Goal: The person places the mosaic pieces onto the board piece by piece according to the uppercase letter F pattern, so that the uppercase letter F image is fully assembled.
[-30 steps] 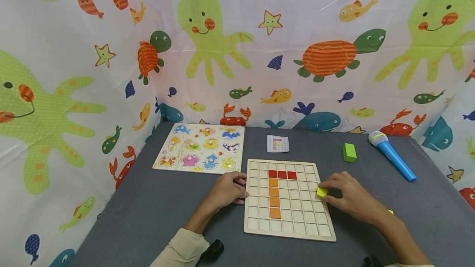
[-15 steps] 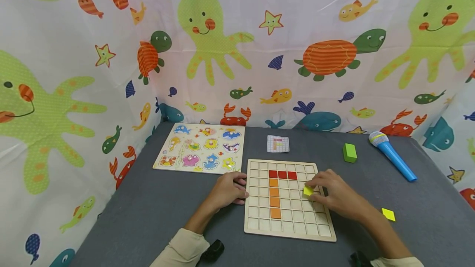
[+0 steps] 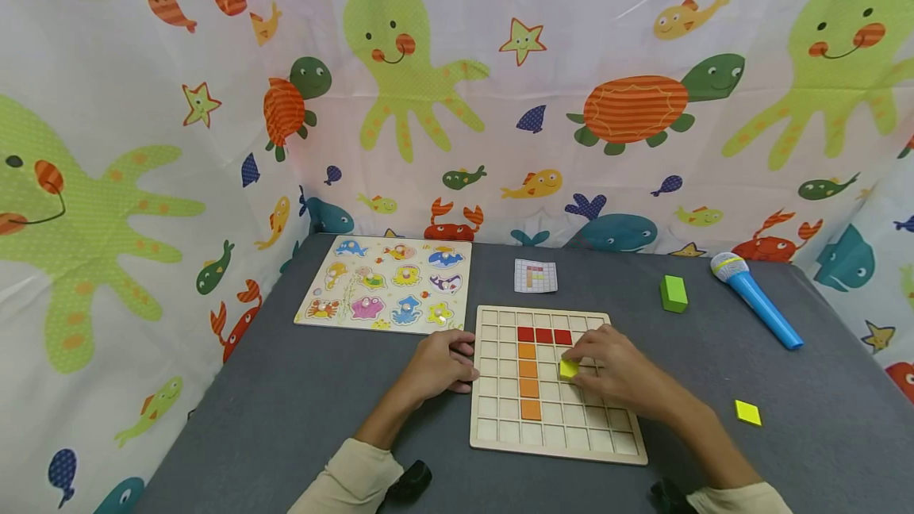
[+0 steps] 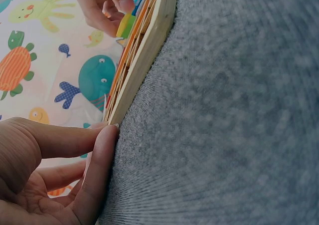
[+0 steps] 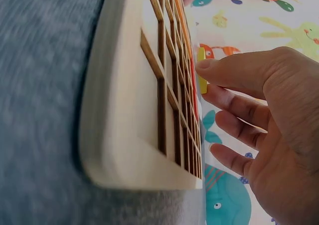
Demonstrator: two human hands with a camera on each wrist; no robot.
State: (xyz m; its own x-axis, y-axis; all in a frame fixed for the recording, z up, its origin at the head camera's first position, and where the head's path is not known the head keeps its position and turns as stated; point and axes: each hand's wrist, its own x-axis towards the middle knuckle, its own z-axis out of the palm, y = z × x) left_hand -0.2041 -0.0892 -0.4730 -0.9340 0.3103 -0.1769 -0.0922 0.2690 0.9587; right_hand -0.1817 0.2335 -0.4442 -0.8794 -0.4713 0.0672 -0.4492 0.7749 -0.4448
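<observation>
A wooden grid board lies on the grey table, with a row of red tiles and a column of orange tiles in its cells. At the board's left edge, my left hand pinches the rim between thumb and finger, as the left wrist view shows. My right hand is over the board's middle right, pinching a yellow square tile by its edges. In the right wrist view that tile stands out from thumb and fingertip, a little off the grid. Another yellow tile lies right of the board.
Behind the board lies a small card with a printed coloured grid. A sea-animal peg puzzle is at the back left. A green block and a blue toy microphone lie at the back right. A patterned curtain surrounds the table.
My right hand has moved left with the yellow tile, from the board's right edge to over its middle right. The loose yellow tile came into full view. My left hand stays put.
</observation>
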